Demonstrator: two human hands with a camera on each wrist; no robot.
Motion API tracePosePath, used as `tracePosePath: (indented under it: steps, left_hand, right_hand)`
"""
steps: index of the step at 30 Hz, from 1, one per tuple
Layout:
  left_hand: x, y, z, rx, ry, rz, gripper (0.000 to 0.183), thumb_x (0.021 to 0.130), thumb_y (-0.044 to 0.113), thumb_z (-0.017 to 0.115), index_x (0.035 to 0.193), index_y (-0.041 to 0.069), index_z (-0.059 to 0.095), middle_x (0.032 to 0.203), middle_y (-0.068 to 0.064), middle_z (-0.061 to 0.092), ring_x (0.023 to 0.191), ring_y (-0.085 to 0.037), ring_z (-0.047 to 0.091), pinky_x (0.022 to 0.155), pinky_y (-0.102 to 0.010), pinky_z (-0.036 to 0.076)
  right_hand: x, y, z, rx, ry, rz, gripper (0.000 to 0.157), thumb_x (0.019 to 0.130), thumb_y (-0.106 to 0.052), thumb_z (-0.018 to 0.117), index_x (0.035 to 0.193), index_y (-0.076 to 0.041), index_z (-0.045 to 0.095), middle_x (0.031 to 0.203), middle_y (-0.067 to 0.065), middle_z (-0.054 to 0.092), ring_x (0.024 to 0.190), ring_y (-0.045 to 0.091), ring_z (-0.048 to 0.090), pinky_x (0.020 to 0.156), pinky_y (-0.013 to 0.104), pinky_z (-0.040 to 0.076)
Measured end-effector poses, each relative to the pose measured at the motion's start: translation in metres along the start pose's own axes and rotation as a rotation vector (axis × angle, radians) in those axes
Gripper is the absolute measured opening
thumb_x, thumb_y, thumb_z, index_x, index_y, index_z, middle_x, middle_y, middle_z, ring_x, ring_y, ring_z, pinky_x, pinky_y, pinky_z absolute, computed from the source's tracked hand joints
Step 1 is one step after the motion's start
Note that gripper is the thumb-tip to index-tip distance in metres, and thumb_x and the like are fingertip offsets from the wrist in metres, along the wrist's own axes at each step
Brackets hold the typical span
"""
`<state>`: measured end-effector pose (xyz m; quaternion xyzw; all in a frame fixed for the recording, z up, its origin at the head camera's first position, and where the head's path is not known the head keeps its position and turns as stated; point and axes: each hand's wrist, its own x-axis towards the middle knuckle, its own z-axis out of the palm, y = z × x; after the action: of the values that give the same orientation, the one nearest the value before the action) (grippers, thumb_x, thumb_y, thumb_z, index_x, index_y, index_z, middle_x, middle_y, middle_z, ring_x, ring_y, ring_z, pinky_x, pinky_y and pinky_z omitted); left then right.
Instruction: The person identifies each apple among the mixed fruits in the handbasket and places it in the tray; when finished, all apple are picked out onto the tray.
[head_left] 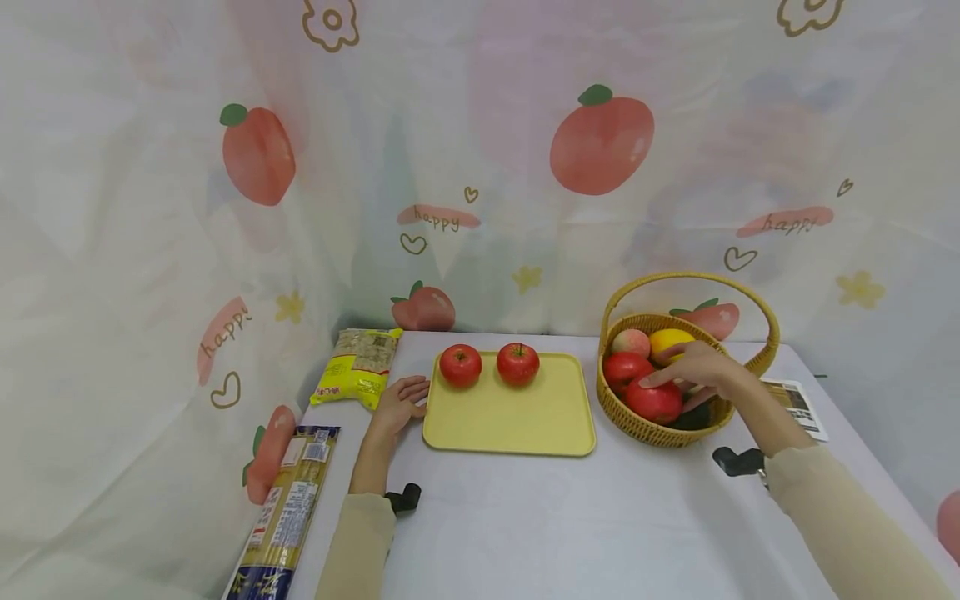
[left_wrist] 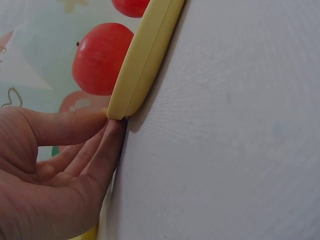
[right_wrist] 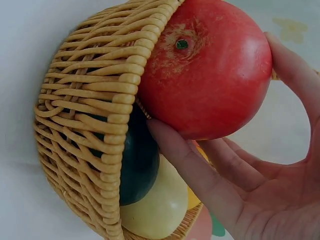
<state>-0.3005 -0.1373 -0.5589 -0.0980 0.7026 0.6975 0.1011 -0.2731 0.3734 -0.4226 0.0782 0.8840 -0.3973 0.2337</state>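
Observation:
My right hand (head_left: 703, 368) reaches into the wicker basket (head_left: 637, 427) and grips a red apple (head_left: 654, 404) near its front rim. In the right wrist view, the thumb and fingers spread round the apple (right_wrist: 215, 80), beside the woven rim (right_wrist: 127, 95). At the left edge of the yellow tray (head_left: 510, 425), my left hand (head_left: 399, 407) pinches the rim. The left wrist view shows its thumb on the tray's edge (left_wrist: 145, 65) and a finger just below. Two red apples (head_left: 461, 366) sit apart along the tray's back.
Another red apple (head_left: 626, 368), a peach (head_left: 631, 342), a yellow fruit (head_left: 670, 342) and a dark green item (head_left: 693, 417) fill the basket under its arched handle (head_left: 690, 276). A yellow bag (head_left: 358, 367) and noodle packs (head_left: 288, 512) lie left; a printed card (head_left: 798, 408) lies right.

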Motion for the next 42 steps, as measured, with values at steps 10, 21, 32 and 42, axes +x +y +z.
tracePosePath:
  steps: [10, 21, 32, 42]
  left_hand:
    - [0.002, -0.001, 0.000, -0.007, 0.006, -0.011, 0.064, 0.087, -0.022, 0.061, 0.145, 0.003, 0.057, 0.143, -0.018, 0.063, 0.134, -0.031, 0.059, 0.110, -0.045, 0.050]
    - [0.000, -0.002, -0.004, -0.023, -0.006, 0.019, 0.065, 0.085, -0.026, 0.060, 0.145, -0.001, 0.055, 0.144, -0.023, 0.061, 0.134, -0.035, 0.059, 0.110, -0.046, 0.050]
    - [0.002, -0.002, -0.003, -0.020, -0.013, 0.024, 0.064, 0.085, -0.025, 0.061, 0.144, -0.001, 0.056, 0.143, -0.021, 0.062, 0.134, -0.033, 0.059, 0.110, -0.046, 0.050]
    - [0.002, 0.000, -0.003, -0.020, -0.022, 0.021, 0.064, 0.086, -0.024, 0.059, 0.146, -0.001, 0.054, 0.144, -0.022, 0.061, 0.136, -0.034, 0.058, 0.111, -0.047, 0.048]
  right_hand:
    - [-0.008, 0.004, -0.014, 0.084, -0.017, -0.053, 0.098, 0.092, -0.041, 0.079, 0.158, 0.008, 0.026, 0.152, 0.037, 0.036, 0.124, 0.050, 0.057, 0.088, 0.053, 0.062]
    - [-0.016, -0.001, -0.008, 0.158, 0.015, -0.192, 0.093, 0.096, -0.034, 0.077, 0.161, 0.004, 0.023, 0.156, 0.035, 0.040, 0.123, 0.035, 0.063, 0.093, 0.056, 0.059]
    - [-0.027, -0.012, 0.007, 0.186, 0.135, -0.309, 0.087, 0.093, -0.034, 0.080, 0.160, -0.007, 0.033, 0.153, 0.026, 0.048, 0.111, 0.016, 0.064, 0.091, 0.036, 0.062]
    - [-0.035, -0.039, 0.042, 0.286, 0.246, -0.542, 0.075, 0.089, -0.021, 0.085, 0.154, -0.015, 0.048, 0.136, 0.002, 0.067, 0.114, 0.002, 0.065, 0.088, 0.018, 0.057]
